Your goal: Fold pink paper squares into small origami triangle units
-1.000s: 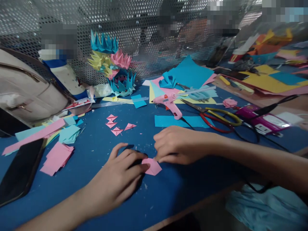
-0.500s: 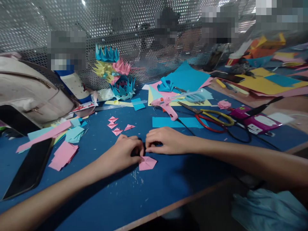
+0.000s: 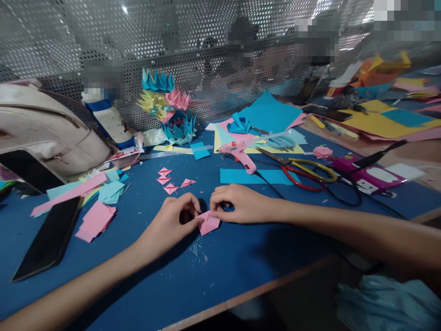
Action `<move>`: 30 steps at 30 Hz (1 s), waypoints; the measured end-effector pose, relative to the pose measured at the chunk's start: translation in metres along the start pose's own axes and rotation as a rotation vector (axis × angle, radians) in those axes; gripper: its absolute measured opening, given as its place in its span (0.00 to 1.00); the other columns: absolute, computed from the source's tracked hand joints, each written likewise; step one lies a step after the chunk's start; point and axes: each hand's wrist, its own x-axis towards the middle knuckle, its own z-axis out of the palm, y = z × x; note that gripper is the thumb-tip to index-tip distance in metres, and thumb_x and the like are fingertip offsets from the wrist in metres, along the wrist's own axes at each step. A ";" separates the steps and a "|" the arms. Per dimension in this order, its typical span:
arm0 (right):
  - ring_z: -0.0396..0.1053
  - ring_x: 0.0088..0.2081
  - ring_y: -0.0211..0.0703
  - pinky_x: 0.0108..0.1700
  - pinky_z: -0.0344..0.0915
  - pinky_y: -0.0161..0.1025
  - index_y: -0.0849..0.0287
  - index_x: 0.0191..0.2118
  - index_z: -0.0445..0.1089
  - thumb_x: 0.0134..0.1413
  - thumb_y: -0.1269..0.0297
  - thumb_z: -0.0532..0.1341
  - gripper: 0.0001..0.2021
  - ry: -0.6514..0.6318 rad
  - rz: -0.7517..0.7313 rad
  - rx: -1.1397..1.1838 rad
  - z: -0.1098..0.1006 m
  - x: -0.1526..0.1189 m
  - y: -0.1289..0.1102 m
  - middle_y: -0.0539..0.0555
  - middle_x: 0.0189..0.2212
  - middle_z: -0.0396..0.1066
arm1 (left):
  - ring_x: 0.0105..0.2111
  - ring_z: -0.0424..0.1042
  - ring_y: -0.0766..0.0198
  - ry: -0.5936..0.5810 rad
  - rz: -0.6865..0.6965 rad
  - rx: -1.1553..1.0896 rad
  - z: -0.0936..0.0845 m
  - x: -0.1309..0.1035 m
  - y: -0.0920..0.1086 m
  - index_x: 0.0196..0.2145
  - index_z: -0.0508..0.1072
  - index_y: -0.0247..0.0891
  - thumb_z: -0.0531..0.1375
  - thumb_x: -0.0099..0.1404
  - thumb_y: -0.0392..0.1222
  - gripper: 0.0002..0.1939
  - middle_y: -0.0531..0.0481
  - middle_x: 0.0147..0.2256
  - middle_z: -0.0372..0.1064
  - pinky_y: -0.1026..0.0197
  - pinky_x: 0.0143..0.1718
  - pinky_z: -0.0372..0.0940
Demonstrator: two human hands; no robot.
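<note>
A small pink paper piece (image 3: 209, 224), partly folded, is held just above or on the blue table (image 3: 241, 285). My left hand (image 3: 174, 218) pinches its left edge between thumb and fingertips. At its upper right edge, the fingertips of my right hand (image 3: 237, 204) are closed on the same paper. Several small folded pink pieces (image 3: 170, 188) lie beyond my left hand. To the left is a stack of pink paper squares (image 3: 96, 221), with light blue squares (image 3: 111, 191) behind it.
A black phone (image 3: 48, 239) lies at the left. Beyond my right hand are a pink glue gun (image 3: 243, 154), a blue strip (image 3: 258, 176) and large scissors (image 3: 299, 168). Folded paper flowers (image 3: 179, 126), a bottle (image 3: 110, 122) and a bag (image 3: 44, 128) stand farther back.
The pink paper has turned and moved slightly up. My right fingertips, apart from it before, now grip its upper edge. The view has shifted slightly.
</note>
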 end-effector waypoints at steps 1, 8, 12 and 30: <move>0.65 0.33 0.37 0.34 0.55 0.34 0.60 0.31 0.72 0.60 0.67 0.61 0.06 -0.001 -0.006 -0.014 0.000 0.000 -0.001 0.48 0.27 0.70 | 0.34 0.72 0.62 0.029 0.023 0.036 0.000 -0.003 0.001 0.38 0.70 0.38 0.57 0.71 0.40 0.04 0.51 0.34 0.74 0.56 0.41 0.65; 0.60 0.29 0.36 0.37 0.53 0.36 0.61 0.26 0.68 0.53 0.73 0.62 0.06 0.004 -0.027 -0.141 0.005 0.001 -0.004 0.46 0.21 0.64 | 0.50 0.72 0.56 0.169 0.504 0.430 0.015 -0.035 0.003 0.54 0.70 0.32 0.53 0.74 0.34 0.14 0.43 0.50 0.74 0.47 0.60 0.58; 0.58 0.28 0.35 0.38 0.53 0.37 0.60 0.25 0.68 0.58 0.68 0.62 0.10 -0.012 -0.013 -0.121 0.003 0.002 -0.002 0.45 0.21 0.63 | 0.54 0.71 0.56 0.106 0.549 0.525 0.019 -0.043 0.001 0.55 0.70 0.28 0.51 0.76 0.39 0.16 0.39 0.53 0.72 0.48 0.59 0.63; 0.62 0.30 0.35 0.45 0.56 0.39 0.60 0.30 0.75 0.62 0.64 0.62 0.10 -0.229 -0.089 0.089 -0.019 0.009 0.015 0.47 0.24 0.69 | 0.59 0.63 0.57 -0.033 0.499 0.502 0.011 -0.041 -0.008 0.64 0.61 0.34 0.47 0.78 0.42 0.22 0.47 0.60 0.66 0.48 0.66 0.47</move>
